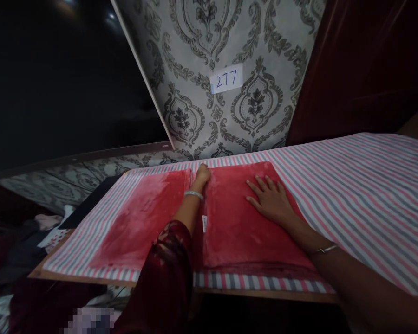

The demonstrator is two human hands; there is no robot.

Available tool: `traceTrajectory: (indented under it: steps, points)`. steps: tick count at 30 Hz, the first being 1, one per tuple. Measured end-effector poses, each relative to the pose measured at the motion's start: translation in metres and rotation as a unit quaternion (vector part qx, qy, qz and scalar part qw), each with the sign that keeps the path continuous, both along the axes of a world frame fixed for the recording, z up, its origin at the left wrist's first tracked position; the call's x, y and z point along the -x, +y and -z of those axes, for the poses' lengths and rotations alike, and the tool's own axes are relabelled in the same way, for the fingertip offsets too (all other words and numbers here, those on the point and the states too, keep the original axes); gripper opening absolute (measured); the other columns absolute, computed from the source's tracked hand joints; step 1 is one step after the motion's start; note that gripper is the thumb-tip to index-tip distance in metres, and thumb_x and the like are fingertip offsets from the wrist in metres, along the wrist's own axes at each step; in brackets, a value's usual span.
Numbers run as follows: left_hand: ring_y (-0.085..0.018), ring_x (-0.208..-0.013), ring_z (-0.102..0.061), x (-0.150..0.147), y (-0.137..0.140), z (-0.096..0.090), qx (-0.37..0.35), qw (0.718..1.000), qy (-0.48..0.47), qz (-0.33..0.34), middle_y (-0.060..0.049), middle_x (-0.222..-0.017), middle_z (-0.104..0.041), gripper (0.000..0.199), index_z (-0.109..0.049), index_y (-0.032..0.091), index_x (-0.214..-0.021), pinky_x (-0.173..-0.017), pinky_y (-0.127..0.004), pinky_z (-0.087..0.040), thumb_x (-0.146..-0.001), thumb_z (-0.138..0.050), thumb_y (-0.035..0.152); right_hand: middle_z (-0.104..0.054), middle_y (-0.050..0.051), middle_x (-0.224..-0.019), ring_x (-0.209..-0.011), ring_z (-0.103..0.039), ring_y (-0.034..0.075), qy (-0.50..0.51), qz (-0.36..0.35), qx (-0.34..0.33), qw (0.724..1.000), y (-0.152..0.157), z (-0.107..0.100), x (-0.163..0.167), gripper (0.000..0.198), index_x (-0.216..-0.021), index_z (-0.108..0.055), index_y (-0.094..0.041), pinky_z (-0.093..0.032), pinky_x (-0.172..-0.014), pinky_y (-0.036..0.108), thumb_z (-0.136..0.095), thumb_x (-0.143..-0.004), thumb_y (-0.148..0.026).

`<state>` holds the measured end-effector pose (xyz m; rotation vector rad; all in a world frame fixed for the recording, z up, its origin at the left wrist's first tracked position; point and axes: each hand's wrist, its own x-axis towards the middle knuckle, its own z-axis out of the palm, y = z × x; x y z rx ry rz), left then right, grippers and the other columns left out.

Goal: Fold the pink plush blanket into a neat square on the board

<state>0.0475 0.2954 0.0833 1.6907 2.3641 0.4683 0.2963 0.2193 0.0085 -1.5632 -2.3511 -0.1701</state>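
A red, velvety folded cloth [244, 232] lies flat in two panels, the right one in stacked layers and the left panel [142, 208] paler in places. Between the panels runs a narrow gap, where a small white label [204, 223] shows. My left hand [203, 174] is closed at the far end of that gap, gripping the cloth's edge; its fingertips are mostly hidden. Resting palm down on the right panel is my right hand [272, 200], open with fingers spread.
A striped sheet [351, 199] covers the table beneath the cloth. Behind stand a patterned wall with a paper marked 277 [226, 79], a large dark screen [69, 83] at left and a dark red panel [362, 69] at right. Clothes [21, 250] are heaped at lower left.
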Motion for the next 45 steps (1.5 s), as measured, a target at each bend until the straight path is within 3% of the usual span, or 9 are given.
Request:
traceTrajectory:
  steps: [4,9,14,20,24,29,34,39,45]
  points:
    - [-0.028,-0.142,-0.046,-0.023,-0.026,-0.013,-0.038,0.995,0.027,0.085,-0.018,-0.155,-0.047,0.056,-0.044,0.013,-0.150,-0.113,-0.035,-0.038,-0.096,-0.053,0.025,-0.038,0.012,-0.162,-0.149,-0.029,0.039,0.007,-0.001,-0.006,1.000,-0.001,0.002,-0.001,0.061,-0.154,-0.047,-0.026,-0.025,-0.116,0.066,-0.035,-0.102,-0.056]
    - [-0.032,-0.157,-0.015,-0.045,-0.083,0.021,-0.020,0.958,0.121,0.260,-0.018,-0.167,-0.024,0.068,-0.033,0.016,-0.158,-0.125,-0.058,-0.012,-0.100,-0.046,0.049,-0.039,0.012,-0.161,-0.149,-0.030,0.039,0.004,-0.004,0.003,1.000,0.001,0.002,-0.001,0.062,-0.154,-0.047,-0.026,-0.023,-0.117,0.065,-0.035,-0.101,-0.057]
    - [-0.030,-0.157,-0.015,-0.037,-0.099,0.037,0.028,0.961,0.144,0.235,-0.017,-0.168,-0.021,0.068,-0.027,0.016,-0.161,-0.125,-0.059,-0.011,-0.103,-0.036,0.051,-0.036,0.011,-0.163,-0.149,-0.029,0.039,0.004,0.006,0.018,1.000,0.002,0.000,0.002,0.064,-0.154,-0.046,-0.028,-0.023,-0.117,0.065,-0.034,-0.101,-0.060]
    - [-0.032,-0.157,-0.014,-0.029,-0.094,0.016,0.058,0.958,0.090,0.267,-0.017,-0.168,-0.018,0.072,-0.028,0.018,-0.161,-0.124,-0.061,-0.013,-0.099,-0.048,0.049,-0.039,0.008,-0.161,-0.149,-0.032,0.035,0.020,-0.004,0.038,0.999,0.004,0.000,-0.012,0.058,-0.152,-0.049,-0.029,-0.032,-0.116,0.059,-0.038,-0.100,-0.053]
    - [-0.029,-0.150,-0.035,0.002,-0.112,-0.002,0.062,0.941,0.003,0.332,-0.016,-0.160,-0.041,0.060,-0.051,0.016,-0.148,-0.122,-0.046,-0.030,-0.092,-0.061,0.037,-0.044,0.013,-0.158,-0.142,-0.044,0.036,0.098,0.010,0.053,0.994,-0.001,0.015,-0.051,0.059,-0.148,-0.053,-0.024,-0.046,-0.107,0.055,-0.043,-0.096,-0.050]
    - [-0.032,-0.137,-0.052,0.055,-0.191,0.009,-0.089,0.970,0.067,0.217,-0.016,-0.146,-0.058,0.044,-0.064,0.016,-0.134,-0.117,-0.048,-0.039,-0.092,-0.057,0.030,-0.062,0.017,-0.138,-0.124,-0.061,0.035,0.218,0.014,0.048,0.975,-0.030,0.030,-0.089,0.063,-0.144,-0.055,-0.014,-0.049,-0.106,0.051,-0.048,-0.090,-0.047]
    - [-0.038,-0.141,-0.046,0.056,-0.262,0.045,-0.098,0.979,0.140,0.113,-0.024,-0.149,-0.052,0.064,-0.051,0.007,-0.145,-0.118,-0.053,-0.037,-0.088,-0.064,0.031,-0.069,0.019,-0.123,-0.108,-0.067,0.038,0.274,0.100,0.090,0.952,-0.059,0.024,-0.093,0.072,-0.145,-0.054,-0.014,-0.055,-0.087,0.050,-0.049,-0.087,-0.058]
    - [-0.038,-0.145,-0.040,0.041,-0.271,0.063,-0.118,0.976,0.161,0.091,-0.023,-0.153,-0.047,0.051,-0.055,0.011,-0.143,-0.117,-0.062,-0.034,-0.094,-0.053,0.023,-0.074,0.016,-0.101,-0.103,-0.070,0.038,0.304,0.134,0.144,0.932,-0.060,0.012,-0.094,0.079,-0.145,-0.054,-0.016,-0.056,-0.076,0.044,-0.057,-0.081,-0.063]
    - [-0.029,-0.136,-0.054,0.032,-0.283,0.045,-0.208,0.964,0.033,0.163,-0.017,-0.143,-0.060,0.047,-0.055,0.016,-0.143,-0.114,-0.051,-0.044,-0.098,-0.049,0.027,-0.075,0.011,-0.090,-0.094,-0.072,0.034,0.385,0.105,0.207,0.893,-0.072,-0.002,-0.100,0.085,-0.147,-0.053,-0.016,-0.058,-0.080,0.044,-0.066,-0.075,-0.058]
